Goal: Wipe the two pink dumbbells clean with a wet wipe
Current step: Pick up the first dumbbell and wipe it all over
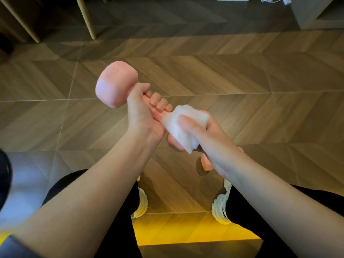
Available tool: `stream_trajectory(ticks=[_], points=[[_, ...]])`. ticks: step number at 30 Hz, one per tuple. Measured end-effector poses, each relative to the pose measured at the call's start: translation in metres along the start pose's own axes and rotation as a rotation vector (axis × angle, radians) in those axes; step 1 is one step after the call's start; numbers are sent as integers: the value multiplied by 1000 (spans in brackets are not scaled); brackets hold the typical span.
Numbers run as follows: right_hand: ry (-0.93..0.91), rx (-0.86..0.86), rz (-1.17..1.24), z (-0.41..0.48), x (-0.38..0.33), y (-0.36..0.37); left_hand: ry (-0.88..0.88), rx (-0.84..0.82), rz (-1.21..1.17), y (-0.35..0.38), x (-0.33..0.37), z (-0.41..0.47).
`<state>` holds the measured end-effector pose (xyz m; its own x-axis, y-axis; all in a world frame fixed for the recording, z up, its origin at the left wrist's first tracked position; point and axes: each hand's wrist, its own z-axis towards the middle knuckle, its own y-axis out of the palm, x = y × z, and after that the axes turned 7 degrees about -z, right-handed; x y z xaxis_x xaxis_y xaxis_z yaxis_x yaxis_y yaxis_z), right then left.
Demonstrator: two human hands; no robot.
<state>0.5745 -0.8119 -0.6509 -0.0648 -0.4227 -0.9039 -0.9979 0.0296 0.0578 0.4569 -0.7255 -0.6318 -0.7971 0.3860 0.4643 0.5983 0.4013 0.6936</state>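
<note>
A pink dumbbell [115,84] is held up over the floor, its far head pointing up and to the left. My left hand [143,110] grips its handle. The near head is mostly covered by a crumpled white wet wipe [184,118], which my right hand [204,135] presses around it. A second pink dumbbell [205,162] lies on the floor below, largely hidden behind my right wrist.
Wood-pattern chevron floor [242,75] lies all around. Pale wooden furniture legs [87,17] stand at the back left, a grey cabinet [316,12] and a white cable [270,0] at the back right. My feet in white shoes [220,203] are below.
</note>
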Motion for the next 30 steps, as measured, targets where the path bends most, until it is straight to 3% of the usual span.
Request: stream_trajectory(ticks=[7, 12, 15, 23, 30], points=[[-10, -169, 71, 0, -2, -17, 5, 39, -47, 0, 2, 6], [-28, -18, -33, 3, 2, -7, -43, 135, -78, -4, 3, 8], [-34, 47, 38, 5, 2, -8, -41, 133, -56, -2, 2, 8], [139, -173, 240, 0, -2, -4, 6, 50, -27, 1, 10, 8], [139, -47, 75, 2, 4, 5, 8, 13, 53, 0, 3, 4]])
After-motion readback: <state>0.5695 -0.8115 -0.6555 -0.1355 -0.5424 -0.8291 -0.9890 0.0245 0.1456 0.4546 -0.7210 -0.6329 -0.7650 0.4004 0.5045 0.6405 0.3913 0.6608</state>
